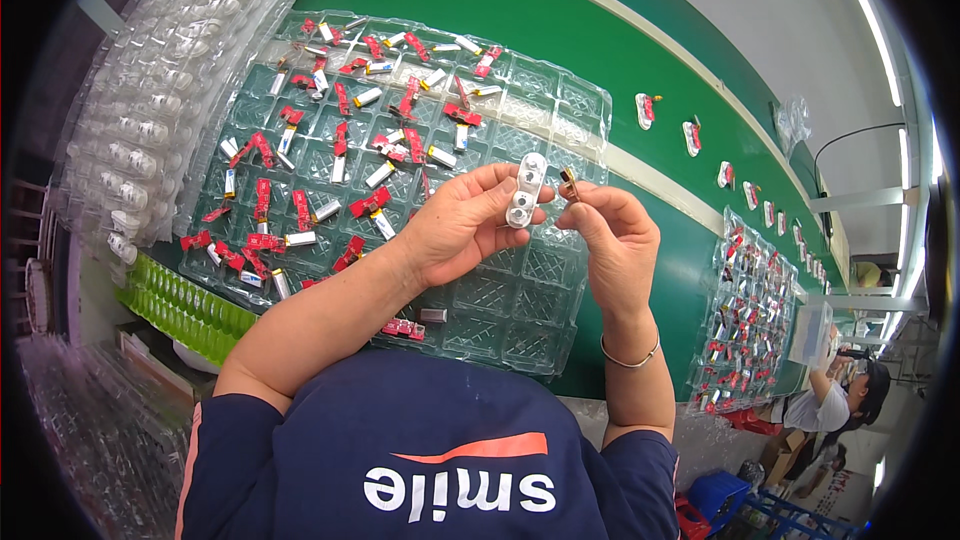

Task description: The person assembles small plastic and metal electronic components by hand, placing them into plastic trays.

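Note:
My left hand (462,228) grips a white oblong plastic housing (527,190) between thumb and fingers. Round recesses show on the housing's upturned face. Beside it, a little to the right, my right hand (618,240) pinches a small dark and gold-coloured part (569,185); its exact kind is too small to make out. The two pieces are apart. Beneath both hands lies a clear compartment tray (545,90). Red circuit boards (371,203) with small silver battery cells (379,175) lie scattered in its left and far compartments.
Stacked clear trays of white housings (150,130) rise at the left, above green plastic trays (185,300). A green conveyor belt (600,30) carries several white units (691,137). Another filled tray (745,320) lies right, with a co-worker (840,400) beyond.

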A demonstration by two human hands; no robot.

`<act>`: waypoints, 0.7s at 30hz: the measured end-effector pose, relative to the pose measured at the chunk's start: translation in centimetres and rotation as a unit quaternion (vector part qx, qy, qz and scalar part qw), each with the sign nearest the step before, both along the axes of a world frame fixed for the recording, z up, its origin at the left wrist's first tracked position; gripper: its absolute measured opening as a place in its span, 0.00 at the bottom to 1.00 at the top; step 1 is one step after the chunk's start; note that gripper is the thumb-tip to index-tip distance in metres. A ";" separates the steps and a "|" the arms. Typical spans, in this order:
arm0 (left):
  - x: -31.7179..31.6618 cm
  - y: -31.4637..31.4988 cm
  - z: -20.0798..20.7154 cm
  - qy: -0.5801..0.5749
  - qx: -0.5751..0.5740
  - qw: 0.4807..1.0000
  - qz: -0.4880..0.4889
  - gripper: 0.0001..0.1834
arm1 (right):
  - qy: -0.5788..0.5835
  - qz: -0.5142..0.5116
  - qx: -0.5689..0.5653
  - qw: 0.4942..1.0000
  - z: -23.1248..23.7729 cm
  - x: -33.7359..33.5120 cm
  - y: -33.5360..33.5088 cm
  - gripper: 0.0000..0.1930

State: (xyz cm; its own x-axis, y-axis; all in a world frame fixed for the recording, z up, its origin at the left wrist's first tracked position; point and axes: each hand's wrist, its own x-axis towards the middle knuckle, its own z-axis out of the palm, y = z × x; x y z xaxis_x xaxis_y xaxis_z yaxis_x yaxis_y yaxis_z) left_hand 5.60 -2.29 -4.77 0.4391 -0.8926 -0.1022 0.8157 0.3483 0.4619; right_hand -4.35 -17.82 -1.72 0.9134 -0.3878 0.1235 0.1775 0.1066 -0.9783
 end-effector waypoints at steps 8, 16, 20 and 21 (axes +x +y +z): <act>-0.7 -0.4 1.0 -0.038 0.050 0.998 0.021 0.14 | -0.017 -0.058 -0.066 0.996 -0.1 0.2 1.0 0.10; -0.5 -0.3 0.6 -0.053 0.077 0.995 0.046 0.13 | -0.031 -0.061 -0.201 0.977 -0.2 0.1 1.5 0.08; -0.6 -0.4 0.3 -0.074 0.082 0.991 0.074 0.15 | -0.019 -0.065 -0.210 0.975 -0.2 0.0 1.5 0.08; -0.6 -0.4 0.3 -0.074 0.083 0.991 0.074 0.15 | -0.019 -0.065 -0.210 0.975 -0.2 0.0 1.4 0.08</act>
